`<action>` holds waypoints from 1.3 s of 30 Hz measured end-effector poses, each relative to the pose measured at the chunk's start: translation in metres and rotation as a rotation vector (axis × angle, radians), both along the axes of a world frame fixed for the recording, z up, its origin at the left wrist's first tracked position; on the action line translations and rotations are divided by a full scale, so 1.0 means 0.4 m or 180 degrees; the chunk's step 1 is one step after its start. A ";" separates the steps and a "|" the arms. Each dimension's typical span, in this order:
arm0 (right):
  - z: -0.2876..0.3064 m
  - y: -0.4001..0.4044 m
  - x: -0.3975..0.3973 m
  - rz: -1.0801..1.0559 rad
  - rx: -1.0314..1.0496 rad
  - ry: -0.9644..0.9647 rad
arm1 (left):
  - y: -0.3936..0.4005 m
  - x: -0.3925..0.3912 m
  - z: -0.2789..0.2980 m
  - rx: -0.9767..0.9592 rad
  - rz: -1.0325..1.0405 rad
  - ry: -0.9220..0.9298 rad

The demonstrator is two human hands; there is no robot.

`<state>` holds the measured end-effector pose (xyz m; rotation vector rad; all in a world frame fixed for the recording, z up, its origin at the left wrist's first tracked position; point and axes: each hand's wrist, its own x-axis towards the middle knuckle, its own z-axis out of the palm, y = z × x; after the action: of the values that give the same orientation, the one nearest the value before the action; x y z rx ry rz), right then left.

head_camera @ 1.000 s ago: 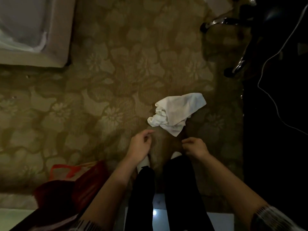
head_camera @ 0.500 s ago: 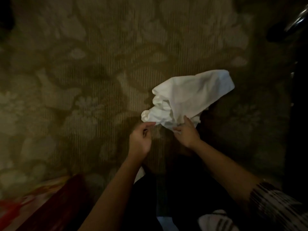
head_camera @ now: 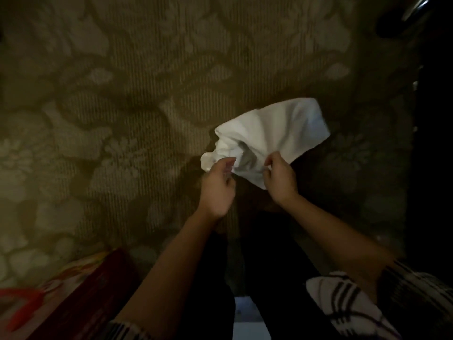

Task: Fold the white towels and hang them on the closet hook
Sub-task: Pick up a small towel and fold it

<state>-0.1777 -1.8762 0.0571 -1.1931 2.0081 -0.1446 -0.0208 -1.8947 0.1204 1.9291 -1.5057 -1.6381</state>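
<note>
A crumpled white towel lies on the patterned carpet in front of me. My left hand pinches the towel's near left edge with curled fingers. My right hand pinches its near right edge, fingertips tucked into the cloth. The far part of the towel spreads out toward the upper right. No closet hook is in view.
A floral olive carpet covers the floor. A red bag sits at the lower left. Dark furniture runs along the right edge, with a chair caster and chrome leg at the top right. My dark-trousered legs are below.
I have bent down toward the towel. Both hands went from hanging free above my feet to reaching the cloth and taking hold of its near edge, which now lifts slightly.
</note>
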 end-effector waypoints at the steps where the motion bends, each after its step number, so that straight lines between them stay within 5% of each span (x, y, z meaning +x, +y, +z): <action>1: 0.053 0.001 -0.001 0.0044 -0.0010 -0.0139 | -0.001 -0.007 0.046 -0.0016 -0.0146 -0.0027; 7: 0.500 0.009 -0.023 0.0751 -0.0419 -0.1193 | -0.037 -0.066 0.357 -0.0244 -0.1594 -0.0389; 12: 0.890 0.014 -0.072 0.0720 -0.0708 -0.1641 | -0.039 -0.146 0.682 -0.0768 -0.1517 -0.0056; 20: 1.373 0.111 -0.186 -0.0346 -0.1398 -0.1495 | 0.056 -0.250 1.155 -0.0363 -0.1253 0.0435; 23: 1.496 0.197 -0.226 -0.0575 -0.1448 -0.1433 | 0.117 -0.294 1.296 -0.0278 -0.0842 0.0725; 27: 1.611 0.357 -0.235 -0.1181 -0.1731 -0.1252 | 0.208 -0.342 1.435 -0.0362 -0.1210 0.0901; 39: 1.828 0.931 -0.228 -0.2753 -0.2786 -0.0529 | 0.600 -0.509 1.743 -0.1399 -0.3604 0.1647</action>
<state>-0.2690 -1.5038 0.7882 -0.6193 2.2220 -1.6110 -0.2242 -1.6547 0.8178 0.2883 -2.5530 -1.6581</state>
